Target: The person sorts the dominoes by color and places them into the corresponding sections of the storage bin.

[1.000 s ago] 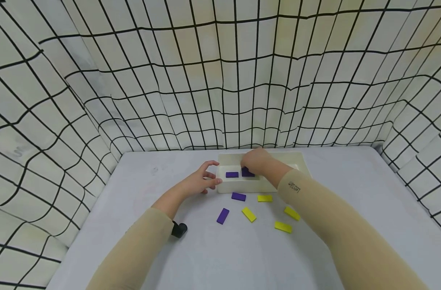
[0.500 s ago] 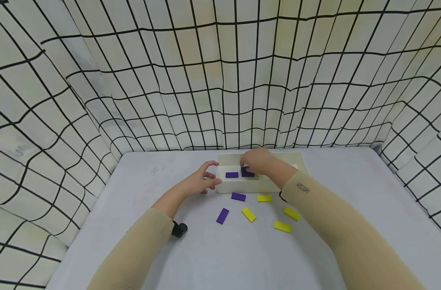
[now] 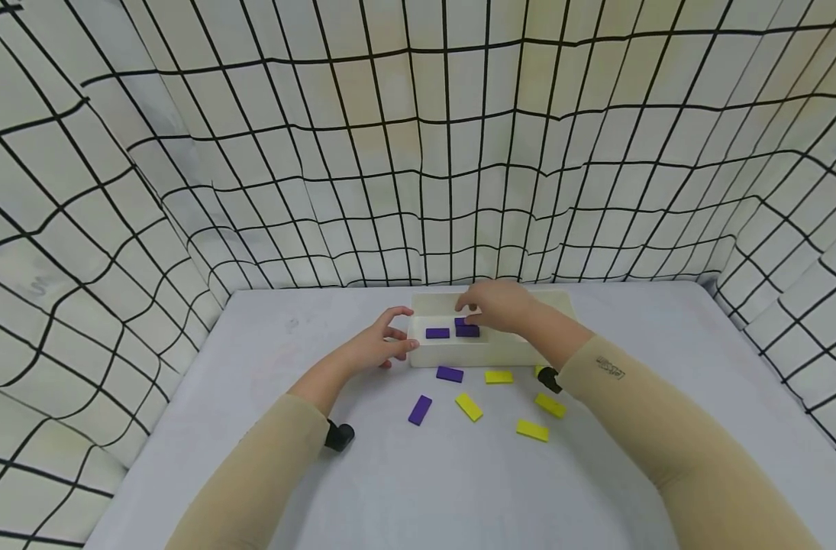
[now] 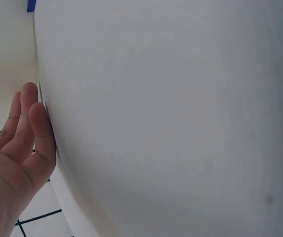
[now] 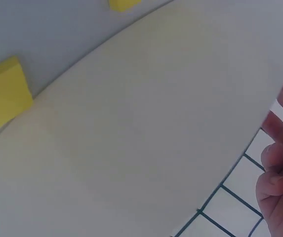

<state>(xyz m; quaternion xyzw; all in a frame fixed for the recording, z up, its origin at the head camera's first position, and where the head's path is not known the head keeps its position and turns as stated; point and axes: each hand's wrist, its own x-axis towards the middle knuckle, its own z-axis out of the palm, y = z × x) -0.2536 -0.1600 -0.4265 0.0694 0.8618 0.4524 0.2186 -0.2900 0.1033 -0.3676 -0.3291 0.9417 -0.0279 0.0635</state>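
In the white box [image 3: 452,354], near the table's [image 3: 363,496] far edge, two smooth purple blocks [image 3: 467,332] sit close together, like little bricks. A third purple block [image 3: 437,333] lies left of them. The right hand [image 3: 501,305] is over the pair, finger and thumb apart, gripping nothing. The left hand [image 3: 372,345] is at the box's left end, fingers spread, gripping nothing.

Site: lab-like; pale walls [image 3: 434,145]; black grid [image 3: 448,120]; plain white tabletop [image 3: 390,489]

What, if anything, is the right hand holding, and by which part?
Can't tell: the right hand partly covers the upper purple block, hiding any hold.
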